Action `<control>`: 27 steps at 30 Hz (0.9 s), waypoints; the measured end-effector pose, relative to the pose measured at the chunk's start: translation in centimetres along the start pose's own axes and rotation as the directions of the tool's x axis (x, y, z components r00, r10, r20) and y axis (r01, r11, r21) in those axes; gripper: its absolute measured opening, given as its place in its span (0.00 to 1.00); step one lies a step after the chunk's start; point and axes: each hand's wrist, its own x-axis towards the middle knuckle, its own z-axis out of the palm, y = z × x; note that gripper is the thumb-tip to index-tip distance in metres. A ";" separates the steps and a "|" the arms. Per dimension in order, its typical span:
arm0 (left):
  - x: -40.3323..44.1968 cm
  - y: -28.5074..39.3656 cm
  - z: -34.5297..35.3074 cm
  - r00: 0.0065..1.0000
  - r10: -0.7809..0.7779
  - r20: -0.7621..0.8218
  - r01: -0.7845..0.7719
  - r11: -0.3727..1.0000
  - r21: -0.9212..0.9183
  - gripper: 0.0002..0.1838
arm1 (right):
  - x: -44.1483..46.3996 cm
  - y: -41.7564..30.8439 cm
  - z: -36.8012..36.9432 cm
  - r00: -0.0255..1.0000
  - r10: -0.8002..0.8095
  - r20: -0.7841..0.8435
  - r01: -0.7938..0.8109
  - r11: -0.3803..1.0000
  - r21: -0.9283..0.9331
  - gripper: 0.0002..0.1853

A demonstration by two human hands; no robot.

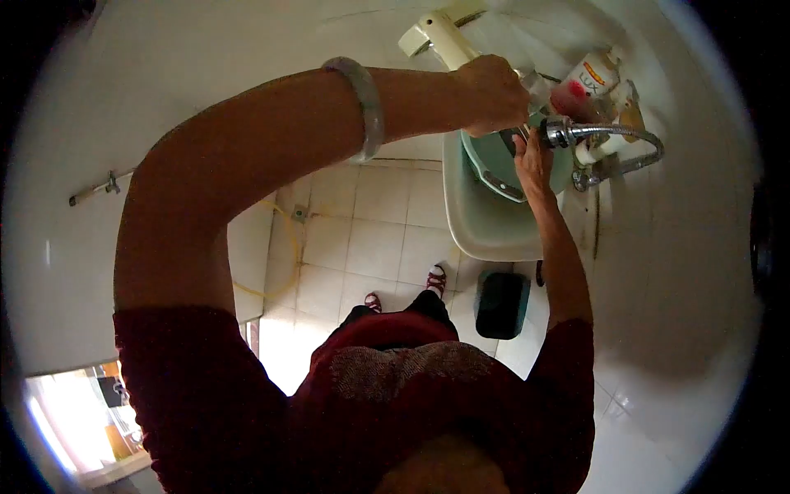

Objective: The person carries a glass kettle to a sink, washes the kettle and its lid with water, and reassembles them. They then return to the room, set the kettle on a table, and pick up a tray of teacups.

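Note:
My left hand [494,95], with a bracelet [368,111] on the forearm, is closed over the washbasin [494,230]; what its fingers hold is hidden. Close beside it, my right hand [533,165] has its fingers bent around a small dark thing [518,136], too unclear to name. Both hands are just beside the metal tap head [557,132], which has a flexible hose [646,136]. Below them, a pale green basin [502,186] sits inside the washbasin.
A LUX bottle [588,82] and a pump bottle [629,111] stand behind the tap. A cream-coloured fixture [444,39] lies at the top. On the tiled floor [378,222] are my feet, a dark bin [502,305] and a yellow hose [292,255].

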 end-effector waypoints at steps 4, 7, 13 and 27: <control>0.1 -0.2 0.1 0.998 0.004 0.060 -0.007 0.999 0.050 0.08 | 0.5 -0.2 0.2 0.995 -0.094 -0.025 0.095 0.994 0.057 0.13; -0.5 -0.3 0.0 1.000 0.027 -0.008 -0.026 0.998 0.053 0.06 | 0.1 -0.6 -0.2 0.994 -0.109 -0.017 0.109 0.994 0.007 0.11; -2.2 -0.4 1.1 1.000 0.022 -0.016 -0.021 0.998 0.060 0.08 | -1.3 0.8 -1.0 0.993 -0.105 0.054 0.107 0.994 -0.032 0.09; -21.8 9.1 17.0 0.694 -0.679 0.240 0.714 0.606 -0.352 0.22 | 1.2 -3.7 -2.0 0.934 -0.280 0.222 0.303 0.950 -0.074 0.17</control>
